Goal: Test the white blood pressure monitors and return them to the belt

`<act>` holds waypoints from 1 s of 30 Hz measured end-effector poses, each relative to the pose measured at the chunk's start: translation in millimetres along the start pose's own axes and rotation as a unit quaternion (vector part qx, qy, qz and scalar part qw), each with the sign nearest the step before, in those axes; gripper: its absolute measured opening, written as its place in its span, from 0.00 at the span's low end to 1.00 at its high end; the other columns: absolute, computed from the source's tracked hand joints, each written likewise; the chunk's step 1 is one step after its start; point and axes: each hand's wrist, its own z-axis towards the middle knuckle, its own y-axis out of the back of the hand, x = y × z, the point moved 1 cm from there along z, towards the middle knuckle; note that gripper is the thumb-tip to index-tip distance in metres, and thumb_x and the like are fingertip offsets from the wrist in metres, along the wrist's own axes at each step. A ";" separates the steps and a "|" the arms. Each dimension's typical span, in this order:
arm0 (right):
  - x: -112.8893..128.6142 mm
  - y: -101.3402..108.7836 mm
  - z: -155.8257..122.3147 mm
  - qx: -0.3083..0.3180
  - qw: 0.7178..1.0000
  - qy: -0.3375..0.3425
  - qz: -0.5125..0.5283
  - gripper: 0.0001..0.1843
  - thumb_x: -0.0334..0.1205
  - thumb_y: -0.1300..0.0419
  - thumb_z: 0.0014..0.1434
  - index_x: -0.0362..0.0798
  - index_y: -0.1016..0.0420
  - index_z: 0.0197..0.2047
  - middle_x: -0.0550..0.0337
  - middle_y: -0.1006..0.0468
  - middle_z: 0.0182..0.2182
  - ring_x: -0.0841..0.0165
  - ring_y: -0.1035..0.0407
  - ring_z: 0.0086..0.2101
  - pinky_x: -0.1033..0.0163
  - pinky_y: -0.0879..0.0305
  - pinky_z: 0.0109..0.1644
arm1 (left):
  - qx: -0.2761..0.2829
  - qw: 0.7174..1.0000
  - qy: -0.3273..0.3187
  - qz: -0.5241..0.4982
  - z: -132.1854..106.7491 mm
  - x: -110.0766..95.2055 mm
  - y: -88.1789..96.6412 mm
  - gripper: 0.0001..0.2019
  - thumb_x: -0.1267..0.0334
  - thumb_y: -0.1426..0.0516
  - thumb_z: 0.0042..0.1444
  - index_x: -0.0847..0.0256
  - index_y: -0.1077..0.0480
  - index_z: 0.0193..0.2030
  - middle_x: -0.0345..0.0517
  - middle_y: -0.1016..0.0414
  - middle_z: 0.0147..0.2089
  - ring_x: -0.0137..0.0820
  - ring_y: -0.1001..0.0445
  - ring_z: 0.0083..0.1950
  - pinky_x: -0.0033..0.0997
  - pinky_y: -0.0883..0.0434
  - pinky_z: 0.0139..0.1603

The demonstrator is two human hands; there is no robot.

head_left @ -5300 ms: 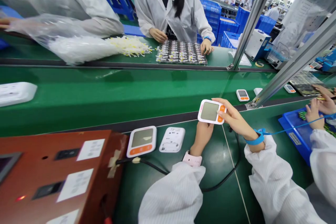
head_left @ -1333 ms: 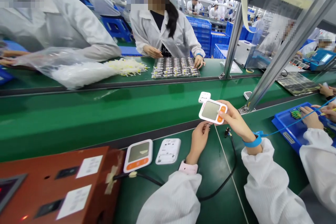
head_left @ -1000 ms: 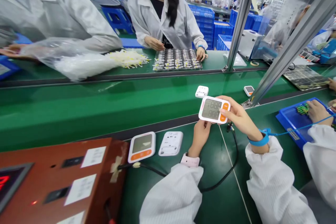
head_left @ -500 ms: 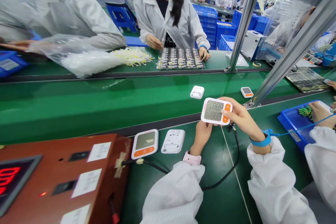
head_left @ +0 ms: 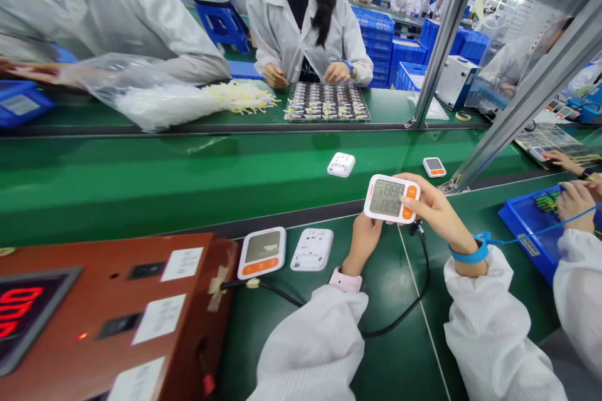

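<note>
I hold a white monitor unit with orange buttons (head_left: 391, 198) above the green bench, its screen lit with digits. My right hand (head_left: 433, 210) grips its right edge, thumb on an orange button. My left hand (head_left: 364, 239) holds it from below at the left corner. A black cable (head_left: 414, 291) runs from under the unit across the bench toward a brown test box (head_left: 108, 313), whose red display is lit. Two more units lie beside the box: one face up (head_left: 261, 252), one face down (head_left: 311, 249).
A green conveyor belt (head_left: 164, 175) carries a face-down unit (head_left: 341, 164) and a face-up unit (head_left: 434, 166). Slanted metal posts (head_left: 512, 100) rise at the right. A neighbour's hands work over a blue tray (head_left: 529, 235). Across the belt, people handle a parts tray (head_left: 327, 102) and a plastic bag (head_left: 141, 91).
The held unit's screen went from blank to showing digits, and the test box display lit red. The units on the belt drifted left. My hands stayed nearly in place.
</note>
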 end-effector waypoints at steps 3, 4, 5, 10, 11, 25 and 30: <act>0.0 -0.3 0.2 0.001 1.000 0.006 0.006 0.23 0.48 0.39 0.60 0.52 0.34 0.57 0.56 0.27 0.51 0.62 0.29 0.50 0.59 0.25 0.47 | 0.009 1.000 -0.002 0.002 0.1 -0.1 0.1 0.10 0.65 0.44 0.57 0.61 0.27 0.45 0.48 0.21 0.42 0.39 0.24 0.48 0.39 0.28 0.50; 0.1 -0.4 0.3 0.001 1.000 0.009 0.008 0.23 0.47 0.39 0.60 0.52 0.34 0.56 0.56 0.27 0.51 0.62 0.30 0.50 0.59 0.25 0.48 | 0.009 1.000 -0.002 0.002 0.1 -0.1 0.1 0.10 0.65 0.43 0.57 0.61 0.27 0.44 0.48 0.21 0.41 0.39 0.24 0.47 0.39 0.28 0.50; 0.2 -0.5 0.3 0.002 1.000 0.009 0.008 0.22 0.47 0.39 0.60 0.52 0.34 0.56 0.56 0.28 0.52 0.62 0.30 0.50 0.58 0.26 0.50 | 0.009 1.000 -0.001 0.002 0.2 -0.2 0.1 0.10 0.65 0.43 0.56 0.61 0.26 0.44 0.48 0.21 0.41 0.39 0.24 0.47 0.39 0.28 0.50; 0.4 -1.0 -0.3 -0.001 1.000 -0.006 0.015 0.24 0.47 0.38 0.59 0.52 0.34 0.57 0.55 0.28 0.51 0.62 0.30 0.50 0.60 0.25 0.46 | 0.002 1.000 0.001 0.001 0.2 -0.9 -0.8 0.09 0.65 0.43 0.56 0.61 0.26 0.43 0.48 0.21 0.40 0.39 0.24 0.47 0.39 0.28 0.50; 0.5 -1.1 -0.3 -0.002 1.000 -0.011 0.018 0.24 0.47 0.38 0.59 0.52 0.34 0.57 0.55 0.27 0.51 0.62 0.29 0.49 0.61 0.24 0.43 | 0.000 1.000 0.001 0.001 0.1 -1.2 -1.0 0.09 0.65 0.43 0.56 0.61 0.26 0.43 0.48 0.21 0.41 0.39 0.24 0.47 0.39 0.29 0.51; -0.3 -0.2 0.1 -0.004 1.000 -0.014 -0.009 0.25 0.50 0.38 0.59 0.53 0.34 0.57 0.56 0.27 0.51 0.61 0.29 0.49 0.61 0.25 0.44 | 0.012 1.000 0.006 0.002 0.4 -4.6 -0.2 0.11 0.65 0.44 0.56 0.61 0.26 0.45 0.48 0.21 0.42 0.40 0.24 0.49 0.39 0.28 0.51; -4.8 13.8 -5.9 -0.053 0.998 0.024 -0.037 0.24 0.49 0.38 0.59 0.53 0.33 0.57 0.56 0.28 0.53 0.64 0.30 0.49 0.60 0.29 0.52 | 0.021 1.000 0.018 -0.002 1.8 -1.5 -2.7 0.11 0.65 0.47 0.58 0.62 0.27 0.45 0.48 0.20 0.41 0.35 0.22 0.41 0.35 0.26 0.45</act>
